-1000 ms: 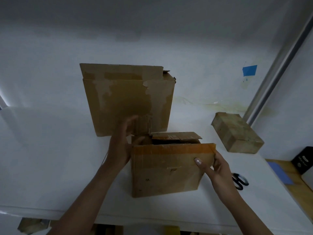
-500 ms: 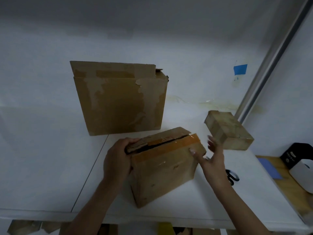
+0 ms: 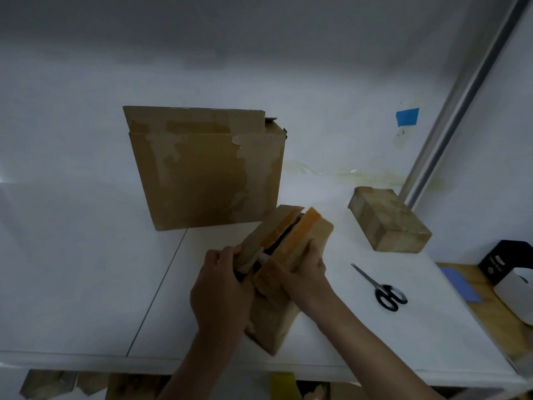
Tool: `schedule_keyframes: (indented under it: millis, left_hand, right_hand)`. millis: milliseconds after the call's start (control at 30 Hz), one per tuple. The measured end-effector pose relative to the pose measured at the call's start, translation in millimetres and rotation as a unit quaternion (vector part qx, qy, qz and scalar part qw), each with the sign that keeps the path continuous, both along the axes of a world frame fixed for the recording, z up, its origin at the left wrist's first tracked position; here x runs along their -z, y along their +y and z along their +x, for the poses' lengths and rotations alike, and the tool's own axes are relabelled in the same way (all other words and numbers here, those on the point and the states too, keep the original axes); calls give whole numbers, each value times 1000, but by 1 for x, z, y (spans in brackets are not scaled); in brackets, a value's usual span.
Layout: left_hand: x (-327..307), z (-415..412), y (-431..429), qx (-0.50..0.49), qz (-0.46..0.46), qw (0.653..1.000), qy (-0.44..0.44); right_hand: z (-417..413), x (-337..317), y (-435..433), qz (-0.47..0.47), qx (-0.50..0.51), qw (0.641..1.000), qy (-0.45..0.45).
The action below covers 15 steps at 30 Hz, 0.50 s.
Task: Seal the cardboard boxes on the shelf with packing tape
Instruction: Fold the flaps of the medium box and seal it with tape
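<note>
Left hand (image 3: 222, 287), its grip curled round the near left flap of a small cardboard box (image 3: 272, 319). Right hand (image 3: 307, 269), its grip clamped on the box's right side, thumb laid across the top. The top flaps, edged with orange-brown tape (image 3: 302, 232), stand slightly apart. The box sits near the front edge of a white shelf (image 3: 86, 269). A large cardboard box (image 3: 207, 180) stands behind it. Scissors (image 3: 386, 293) and a flat taped box (image 3: 389, 220) lie to the right.
</note>
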<state>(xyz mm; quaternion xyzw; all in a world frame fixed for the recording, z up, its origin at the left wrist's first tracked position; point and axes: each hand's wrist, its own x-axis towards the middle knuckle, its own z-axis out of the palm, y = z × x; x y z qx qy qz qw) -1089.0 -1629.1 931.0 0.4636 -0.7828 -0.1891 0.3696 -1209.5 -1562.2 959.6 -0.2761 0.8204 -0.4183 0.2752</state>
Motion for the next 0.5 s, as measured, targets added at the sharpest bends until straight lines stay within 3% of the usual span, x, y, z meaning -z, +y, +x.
schedule_keyframes:
  millis: [133,300,400,500]
  left_hand:
    - [-9,4,28,35,32,997,-66]
    - [-11,-6,55,99,55,990,-83]
    - [-8,-12,61,141,62,985,-71]
    - [-1,-16,55,199,71,977,-33]
  right_hand:
    - [-25,-6,-5,65,-52,991,105]
    - [-57,-29,-1,130,-152,957,212]
    - [-60,-37,-2,159,-153,935,278]
    - [-57,-30,-3,151,-107,943,275]
